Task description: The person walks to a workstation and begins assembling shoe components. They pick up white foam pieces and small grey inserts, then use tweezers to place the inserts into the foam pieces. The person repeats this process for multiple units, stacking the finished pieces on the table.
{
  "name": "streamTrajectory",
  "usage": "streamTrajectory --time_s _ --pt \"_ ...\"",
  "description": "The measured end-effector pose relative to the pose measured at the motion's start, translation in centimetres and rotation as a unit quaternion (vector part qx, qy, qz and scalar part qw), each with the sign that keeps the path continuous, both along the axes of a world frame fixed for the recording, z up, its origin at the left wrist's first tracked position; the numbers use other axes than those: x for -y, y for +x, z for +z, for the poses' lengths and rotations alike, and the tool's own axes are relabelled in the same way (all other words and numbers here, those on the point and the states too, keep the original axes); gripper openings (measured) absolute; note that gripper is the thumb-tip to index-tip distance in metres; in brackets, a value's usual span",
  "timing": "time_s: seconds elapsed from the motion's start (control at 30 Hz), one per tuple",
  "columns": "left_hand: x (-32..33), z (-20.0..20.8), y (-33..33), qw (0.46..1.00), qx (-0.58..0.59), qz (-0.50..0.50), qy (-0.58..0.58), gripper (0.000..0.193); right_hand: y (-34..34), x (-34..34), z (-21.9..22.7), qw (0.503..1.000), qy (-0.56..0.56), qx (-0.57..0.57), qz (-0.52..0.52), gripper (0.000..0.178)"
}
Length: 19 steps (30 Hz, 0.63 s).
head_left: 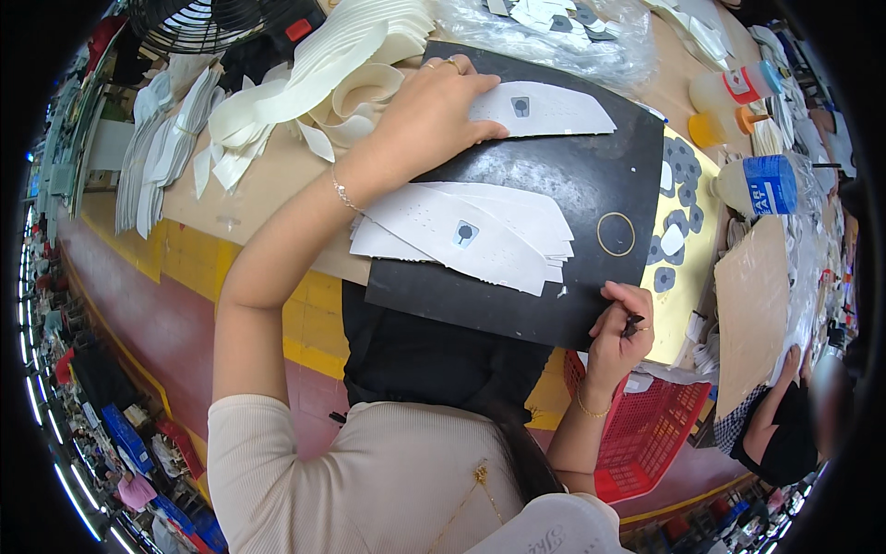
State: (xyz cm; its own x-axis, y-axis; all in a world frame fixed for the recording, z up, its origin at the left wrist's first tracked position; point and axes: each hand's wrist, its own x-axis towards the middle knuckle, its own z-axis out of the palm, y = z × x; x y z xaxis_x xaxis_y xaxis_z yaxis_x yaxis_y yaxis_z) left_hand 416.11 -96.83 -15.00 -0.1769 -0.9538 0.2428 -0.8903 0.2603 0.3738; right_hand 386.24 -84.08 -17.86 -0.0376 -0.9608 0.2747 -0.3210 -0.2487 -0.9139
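On a black mat [600, 194] lie several flat white cut pieces with small perforations. At the far side, my left hand [443, 111] grips the left end of one white piece [563, 111], thumb and forefinger at its edges. This piece carries a small grey patch with a dark round mark. Nearer to me is a fanned stack of white pieces [498, 245]; the top one has a similar patch. My right hand [623, 332] is closed around a slim dark tool [633, 324] at the mat's near right corner. Most of that tool is hidden by the fingers.
A rubber band [616, 234] lies on the mat. To the right are a yellow sheet [669, 305] with grey patches, several bottles [757, 185] and a cardboard piece [752, 309]. A red basket [655, 425] stands below. Curved white strips [323, 74] and a fan [203, 23] are at the left.
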Motion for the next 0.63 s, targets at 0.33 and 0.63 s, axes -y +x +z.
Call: streamTrajectory --time_s 0.33,0.63 --pt "0.9 1.0 -0.4 0.964 -0.236 -0.038 0.113 0.028 0.0 -0.1 0.0 1.0 -0.006 0.008 0.002 0.033" --pt "-0.9 7.2 -0.9 0.819 -0.441 -0.147 0.337 0.031 0.0 0.0 0.2 1.0 -0.005 0.028 0.011 0.032"
